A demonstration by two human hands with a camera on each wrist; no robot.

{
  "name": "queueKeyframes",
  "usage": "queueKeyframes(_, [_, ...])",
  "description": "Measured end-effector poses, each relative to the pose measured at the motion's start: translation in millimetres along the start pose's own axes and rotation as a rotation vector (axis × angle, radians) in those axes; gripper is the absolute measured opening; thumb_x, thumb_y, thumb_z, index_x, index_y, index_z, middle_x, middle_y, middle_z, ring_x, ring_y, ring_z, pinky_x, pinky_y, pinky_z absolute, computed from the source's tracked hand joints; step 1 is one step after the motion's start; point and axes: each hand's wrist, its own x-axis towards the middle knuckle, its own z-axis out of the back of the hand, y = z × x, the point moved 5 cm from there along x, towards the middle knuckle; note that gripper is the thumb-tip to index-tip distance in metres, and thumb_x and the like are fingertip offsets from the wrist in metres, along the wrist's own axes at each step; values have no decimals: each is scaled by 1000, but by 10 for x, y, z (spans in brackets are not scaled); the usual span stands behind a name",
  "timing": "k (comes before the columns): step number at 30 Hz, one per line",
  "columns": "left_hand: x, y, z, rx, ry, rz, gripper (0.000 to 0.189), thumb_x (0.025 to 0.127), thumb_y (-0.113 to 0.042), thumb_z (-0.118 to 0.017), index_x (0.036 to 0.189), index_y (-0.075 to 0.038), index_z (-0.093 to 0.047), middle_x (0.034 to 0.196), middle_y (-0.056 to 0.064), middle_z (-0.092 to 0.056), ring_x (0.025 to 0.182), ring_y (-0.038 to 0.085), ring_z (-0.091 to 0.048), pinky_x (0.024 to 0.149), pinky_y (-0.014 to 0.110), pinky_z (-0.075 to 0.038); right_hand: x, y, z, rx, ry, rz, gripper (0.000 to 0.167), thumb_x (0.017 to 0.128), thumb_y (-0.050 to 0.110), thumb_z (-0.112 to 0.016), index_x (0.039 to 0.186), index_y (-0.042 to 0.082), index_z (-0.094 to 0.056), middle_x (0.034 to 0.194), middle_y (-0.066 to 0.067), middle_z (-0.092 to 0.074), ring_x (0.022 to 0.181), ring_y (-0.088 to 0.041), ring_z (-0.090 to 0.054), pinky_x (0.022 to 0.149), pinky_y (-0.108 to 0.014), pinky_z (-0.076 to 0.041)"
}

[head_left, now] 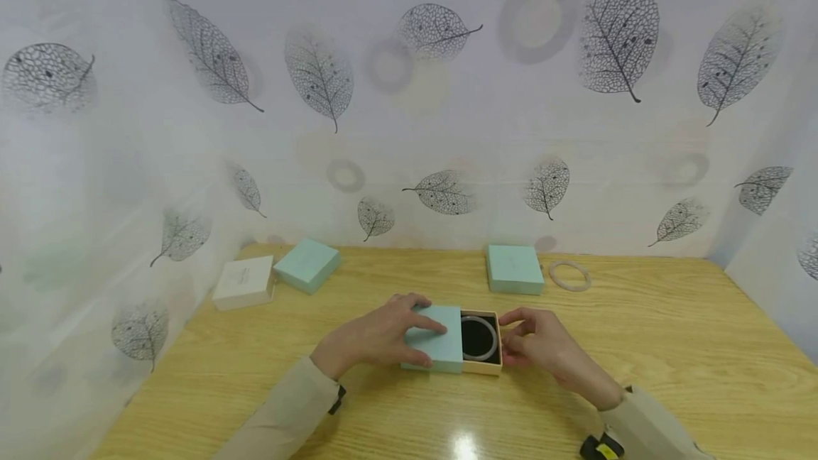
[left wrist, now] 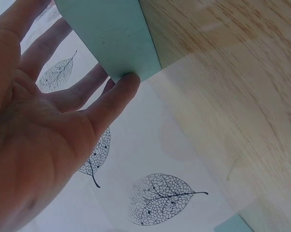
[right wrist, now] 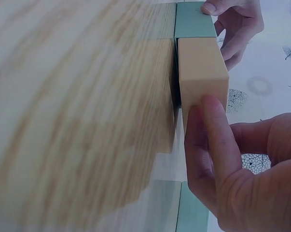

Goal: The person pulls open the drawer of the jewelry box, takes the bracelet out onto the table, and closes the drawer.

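Observation:
A pale teal box sleeve (head_left: 441, 346) lies on the table, with a cream-sided inner tray (head_left: 482, 368) sticking out of its right end. In the tray, a light grey bangle (head_left: 466, 350) rests round a black pad (head_left: 478, 338). My left hand (head_left: 386, 332) holds the sleeve, thumb at the near side and fingers over the top and far side. At the tray's right end, my right hand (head_left: 543, 346) touches the end wall with thumb and fingertips, seen closely in the right wrist view on the tray's end (right wrist: 200, 87).
Another teal box (head_left: 515, 270) stands behind, with a pale bangle (head_left: 570, 276) beside it on the wooden table (head_left: 639, 346). At back left are a teal box (head_left: 308, 265) and a white box (head_left: 244, 282), side by side. A leaf-print curtain (head_left: 409, 119) hangs behind the table.

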Motion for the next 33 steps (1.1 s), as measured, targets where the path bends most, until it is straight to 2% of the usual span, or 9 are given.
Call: queueKeyframes(33, [-4, -9, 20, -9, -3, -5, 51, 89, -42, -79, 136, -29, -67, 157, 14, -44, 142, 35, -44, 116, 50, -43, -25, -9, 44, 22, 6, -6, 34, 99, -6, -54, 131, -14, -52, 100, -18, -66, 81, -16, -70, 70, -28, -62])
